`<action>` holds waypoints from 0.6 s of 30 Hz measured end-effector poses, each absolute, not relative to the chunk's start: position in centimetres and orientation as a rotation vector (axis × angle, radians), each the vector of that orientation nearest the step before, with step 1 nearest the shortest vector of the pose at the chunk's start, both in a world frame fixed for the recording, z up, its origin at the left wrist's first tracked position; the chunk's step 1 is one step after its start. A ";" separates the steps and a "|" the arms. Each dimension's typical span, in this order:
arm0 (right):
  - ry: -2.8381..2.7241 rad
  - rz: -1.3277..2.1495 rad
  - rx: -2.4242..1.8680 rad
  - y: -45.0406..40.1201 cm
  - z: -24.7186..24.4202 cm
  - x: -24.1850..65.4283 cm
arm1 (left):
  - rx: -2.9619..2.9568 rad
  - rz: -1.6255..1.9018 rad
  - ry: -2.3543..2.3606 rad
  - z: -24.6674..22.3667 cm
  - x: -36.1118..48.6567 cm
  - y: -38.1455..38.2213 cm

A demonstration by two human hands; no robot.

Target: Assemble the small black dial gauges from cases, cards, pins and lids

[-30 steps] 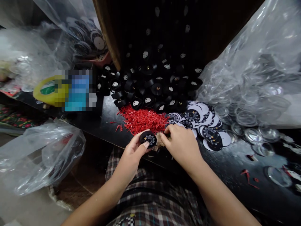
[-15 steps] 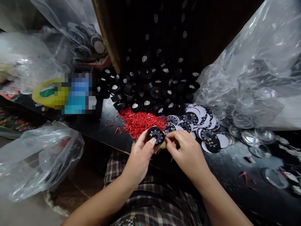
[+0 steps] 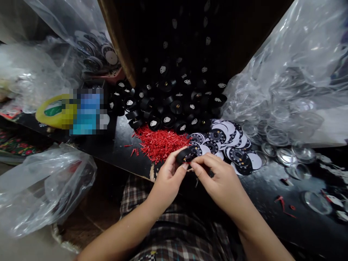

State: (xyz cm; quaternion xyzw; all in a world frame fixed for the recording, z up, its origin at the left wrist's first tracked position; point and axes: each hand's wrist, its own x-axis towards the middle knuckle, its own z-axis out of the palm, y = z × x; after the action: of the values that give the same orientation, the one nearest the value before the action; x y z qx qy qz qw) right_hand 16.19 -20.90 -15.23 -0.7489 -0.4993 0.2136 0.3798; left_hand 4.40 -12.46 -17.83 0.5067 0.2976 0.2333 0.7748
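A black round housing with a numbered dial (image 3: 186, 155) is held by my left hand (image 3: 172, 174), tilted so that its face shows at a slant. The fingers of my right hand (image 3: 213, 170) are pinched at the dial's right edge, where a small red pointer (image 3: 187, 162) shows by the fingertips. Just beyond my hands lies a heap of red pointers (image 3: 160, 143). Loose black and white dial discs (image 3: 240, 157) are spread to the right of it. Behind the heap stand many black housings (image 3: 178, 107) with pale tags.
Clear plastic rings (image 3: 288, 157) lie at the right under a large plastic bag (image 3: 272, 83). A yellow tape roll (image 3: 43, 110) sits beside a blurred blue item (image 3: 87, 114) at the left. Another plastic bag (image 3: 51, 185) hangs by the table's front edge.
The dial housing has tilted and moved slightly right in my left hand. A red pointer now shows at my fingertips. The whole view has shifted a little.
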 end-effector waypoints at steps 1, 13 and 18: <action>-1.290 0.537 -1.921 -21.0 -15.1 16.2 | 1.118 0.504 0.639 -17.7 4.3 -12.5; -1.247 0.603 -1.883 -21.2 -15.0 16.0 | 1.174 0.466 0.645 -16.9 3.9 -12.6; -1.207 0.546 -1.847 -21.5 -15.0 15.6 | 1.203 0.495 0.658 -16.7 3.8 -12.8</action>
State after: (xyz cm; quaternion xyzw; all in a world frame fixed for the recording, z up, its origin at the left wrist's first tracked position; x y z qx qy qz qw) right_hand 15.63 -21.47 -15.04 -0.7370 -0.4817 0.2180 0.4209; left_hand 3.82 -12.78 -16.70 0.5495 0.3006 0.2260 0.7461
